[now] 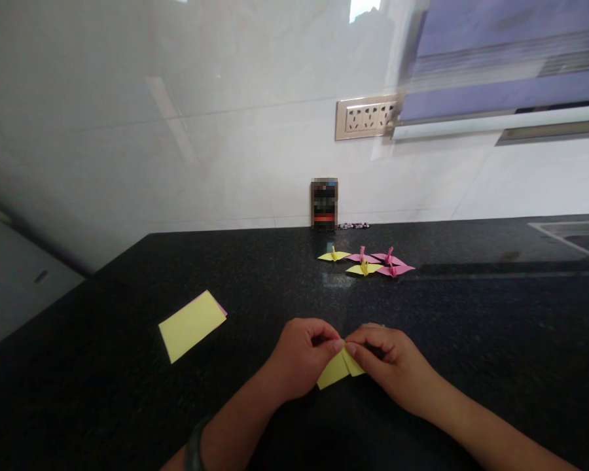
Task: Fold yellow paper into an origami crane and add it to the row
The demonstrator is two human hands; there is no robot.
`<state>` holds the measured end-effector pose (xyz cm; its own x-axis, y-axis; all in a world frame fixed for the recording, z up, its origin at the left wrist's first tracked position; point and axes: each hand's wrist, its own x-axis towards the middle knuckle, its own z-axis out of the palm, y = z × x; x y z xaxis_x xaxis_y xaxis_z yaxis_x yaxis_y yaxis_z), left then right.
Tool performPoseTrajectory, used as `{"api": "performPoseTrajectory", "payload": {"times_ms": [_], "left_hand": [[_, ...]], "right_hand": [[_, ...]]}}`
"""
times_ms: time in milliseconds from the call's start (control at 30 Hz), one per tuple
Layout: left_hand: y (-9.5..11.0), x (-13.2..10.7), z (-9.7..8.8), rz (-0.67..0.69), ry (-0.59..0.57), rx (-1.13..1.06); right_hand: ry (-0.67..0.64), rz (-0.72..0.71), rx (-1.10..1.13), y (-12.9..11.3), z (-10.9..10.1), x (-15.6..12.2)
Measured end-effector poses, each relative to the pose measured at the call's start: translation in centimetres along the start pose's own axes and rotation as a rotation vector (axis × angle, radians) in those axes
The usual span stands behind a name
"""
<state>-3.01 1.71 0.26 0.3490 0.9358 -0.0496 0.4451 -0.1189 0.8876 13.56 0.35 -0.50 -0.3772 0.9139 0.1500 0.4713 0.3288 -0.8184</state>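
A partly folded sheet of yellow origami paper [334, 371] lies low over the dark counter, close in front of me. My left hand [304, 356] pinches its top edge between thumb and forefinger. From the other side, my right hand [390, 363] pinches the same paper right beside the left fingertips. The fingertips of both hands meet at the paper's upper point and cover it. A vertical slit or fold edge runs down the paper's middle; its right part is half hidden behind the right hand.
Several folded paper cranes, yellow [364, 268] and pink [393, 269], stand beyond my hands. A stack of yellow and pink paper sheets [192, 326] lies to the left. A phone [324, 204] leans on the wall, a beaded strap [354, 226] beside it. Wall sockets [370, 118] are above.
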Motion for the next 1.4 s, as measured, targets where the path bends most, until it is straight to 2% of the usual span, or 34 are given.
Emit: {"api": "performPoseTrajectory", "payload": {"times_ms": [200, 433, 600, 800, 900, 1000, 1067, 1167, 1267, 1400], "left_hand": [[0.0, -0.1, 0.5, -0.065, -0.005, -0.115], [0.5, 0.3, -0.8, -0.13, 0.107, -0.18], [0.1, 0.4, -1.3, -0.147, 0.164, -0.213], [-0.6, 0.6, -1.0, -0.186, 0.217, -0.312], [-0.6, 0.5, -0.7, -0.182, 0.22, -0.379], [-0.1, 0.3, -0.2, -0.162, 0.162, -0.464], [0.3, 0.2, 0.1, -0.152, 0.131, -0.521], [0.4, 0.1, 0.3, -0.132, 0.127, -0.595], [0.3, 0.2, 0.2, -0.08, 0.138, -0.611], [0.2, 0.2, 0.1, -0.086, 0.3, -0.523]], "right_hand": [[0.033, -0.039, -0.07, 0.3, 0.1, 0.0], [0.076, -0.029, -0.09, 0.6, -1.0, 0.1], [0.1, 0.01, -0.083, 0.9, -1.7, 0.4], [0.172, 0.227, 0.161, 1.4, -1.7, 0.7], [0.106, 0.272, 0.368, 1.2, -0.9, 0.5], [-0.023, 0.238, 0.473, 0.8, 0.2, 0.1], [0.0, 0.23, 0.45, 0.6, 0.7, 0.0], [0.093, 0.172, 0.355, 0.6, 0.9, -0.2], [0.234, 0.046, 0.193, 0.7, 0.5, -0.3], [0.381, -0.309, -0.14, 0.8, -0.8, -0.7]]}}
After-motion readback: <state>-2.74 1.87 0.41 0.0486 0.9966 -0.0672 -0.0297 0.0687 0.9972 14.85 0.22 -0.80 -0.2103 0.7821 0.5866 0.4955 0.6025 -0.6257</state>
